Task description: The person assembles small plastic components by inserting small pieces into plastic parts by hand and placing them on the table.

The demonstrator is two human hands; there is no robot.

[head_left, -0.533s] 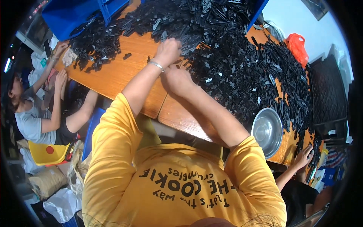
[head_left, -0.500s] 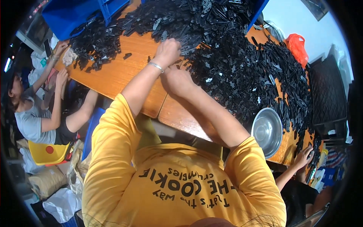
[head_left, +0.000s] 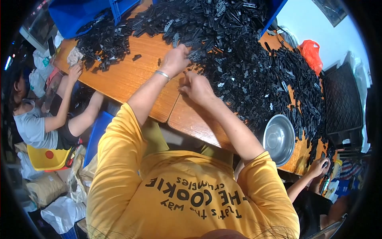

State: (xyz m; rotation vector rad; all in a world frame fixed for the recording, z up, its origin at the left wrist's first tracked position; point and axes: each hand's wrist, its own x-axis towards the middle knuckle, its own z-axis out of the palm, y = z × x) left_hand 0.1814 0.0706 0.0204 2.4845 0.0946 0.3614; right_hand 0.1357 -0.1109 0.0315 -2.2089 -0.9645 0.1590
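My left hand, with a bracelet at its wrist, is at the near edge of a large heap of small black plastic parts. Its fingers are curled down toward the parts, and whatever lies between them is hidden. Just nearer to me and to the right, my right hand hovers over the wooden table with its fingers bent in and the thumb close by. Anything in that pinch is too small to make out. The two hands are apart.
A metal bowl stands at the table's right edge. Blue bins and a red plastic bag are farther back. A person sits at the left; another person's hand handles parts at the right.
My right hand has drawn away from my left and turned so its thumb shows. My left hand stays by the heap. The person at the left has shifted their arms.
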